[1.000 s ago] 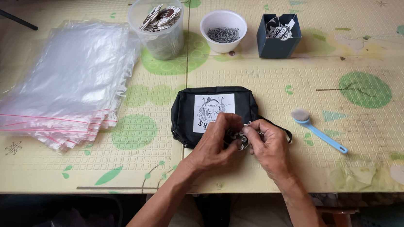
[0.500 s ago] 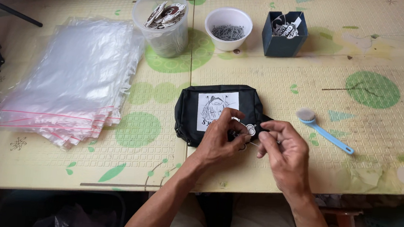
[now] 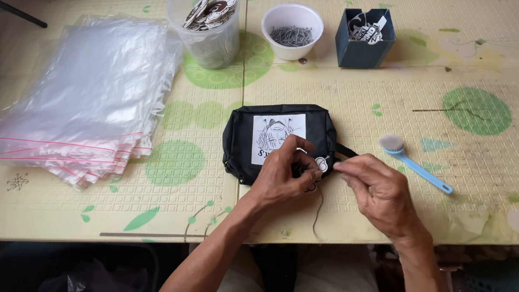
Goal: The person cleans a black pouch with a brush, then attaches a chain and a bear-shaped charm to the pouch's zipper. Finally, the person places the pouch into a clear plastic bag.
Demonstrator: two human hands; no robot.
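A black zip pouch [image 3: 244,140] with a white printed patch lies on the table near the front edge. My left hand [image 3: 283,176] rests on its right end, fingers pinched at a small round white tag [image 3: 321,165] by the zipper. My right hand [image 3: 375,194] is just right of the pouch, fingertips pinched on something small next to that tag; a thin dark cord [image 3: 318,210] hangs down from there. What exactly the right fingers hold is too small to tell.
A stack of clear zip bags [image 3: 89,93] lies at the left. At the back stand a clear tub of round tags [image 3: 206,22], a white bowl of small metal pins [image 3: 292,31] and a dark blue box [image 3: 363,37]. A blue-handled brush [image 3: 411,164] lies right of the pouch.
My right hand has drawn slightly right, away from the left hand, and the thin cord now hangs between them. The pouch has stayed in place.
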